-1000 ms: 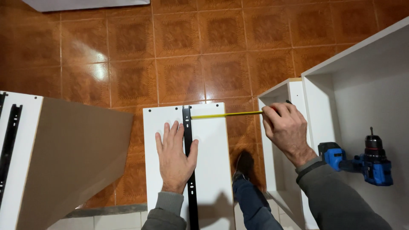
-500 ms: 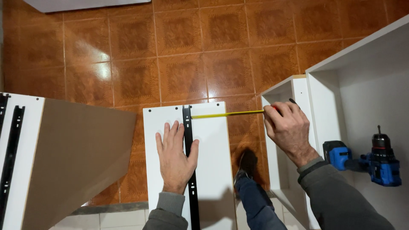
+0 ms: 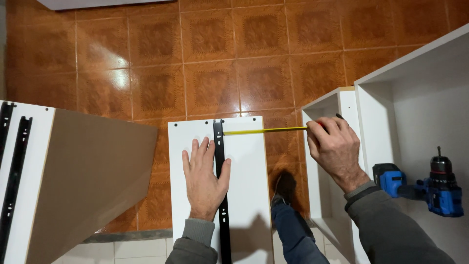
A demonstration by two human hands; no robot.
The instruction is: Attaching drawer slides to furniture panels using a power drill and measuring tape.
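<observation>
The left hand [image 3: 205, 183] lay flat and open on a white panel [image 3: 246, 190], fingers spread and pointing toward twelve o'clock, grasping nothing. Its thumb rested against a black metal rail [image 3: 221, 186] that ran lengthwise down the panel from twelve to six o'clock. The panel stood near the middle of the view, its far end toward the orange tiled floor [image 3: 234, 58].

At three o'clock from that hand, the right hand [image 3: 337, 146] was clenched around a tape measure, whose body was mostly hidden inside the fist. The yellow tape [image 3: 266, 130] stretched out from it toward nine o'clock, crossing the upper part of the panel and ending at the rail near the panel's top edge.

Just beyond the right hand, toward three o'clock, stood an open white cabinet [image 3: 415, 98]. Inside it, at about four o'clock from the right hand, a blue and black cordless drill [image 3: 430, 188] lay on its side, well apart from both hands.

At nine o'clock from the left hand, another cabinet piece [image 3: 88, 176] with a brown back rested on its side, and two black rails [image 3: 14, 171] were fixed along its white edge. A dark shoe [image 3: 285, 188] and a blue trouser leg showed between the panel and the open cabinet.
</observation>
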